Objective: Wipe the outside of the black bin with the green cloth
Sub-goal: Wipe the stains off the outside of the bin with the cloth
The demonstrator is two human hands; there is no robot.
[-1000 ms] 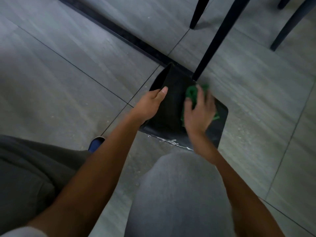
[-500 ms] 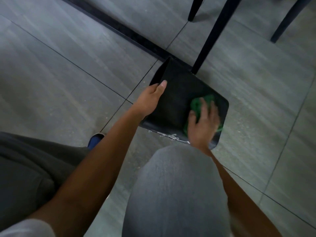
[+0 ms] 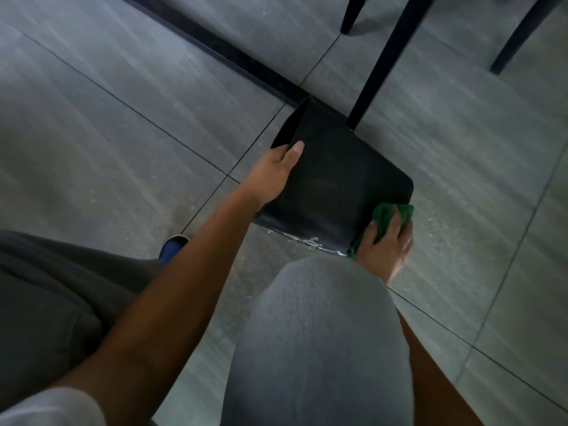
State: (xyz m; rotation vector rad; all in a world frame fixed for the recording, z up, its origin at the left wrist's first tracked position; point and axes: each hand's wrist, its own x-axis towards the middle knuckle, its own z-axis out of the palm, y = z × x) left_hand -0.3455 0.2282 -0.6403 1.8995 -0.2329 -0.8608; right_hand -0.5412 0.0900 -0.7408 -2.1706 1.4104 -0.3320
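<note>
- The black bin (image 3: 335, 186) lies tipped on its side on the grey tiled floor (image 3: 123, 118), just beside a dark chair leg (image 3: 378, 66).
- The left hand (image 3: 272, 176) grips the bin's rim, thumb on the outside wall.
- The right hand (image 3: 387, 244) presses the green cloth (image 3: 385, 215) against the bin's lower right corner, fingers curled round the cloth.
- A grey-clad knee (image 3: 319, 327) sits below.

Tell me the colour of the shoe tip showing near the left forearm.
Blue shoe tip, with a pale edge, seen in the head view.
</note>
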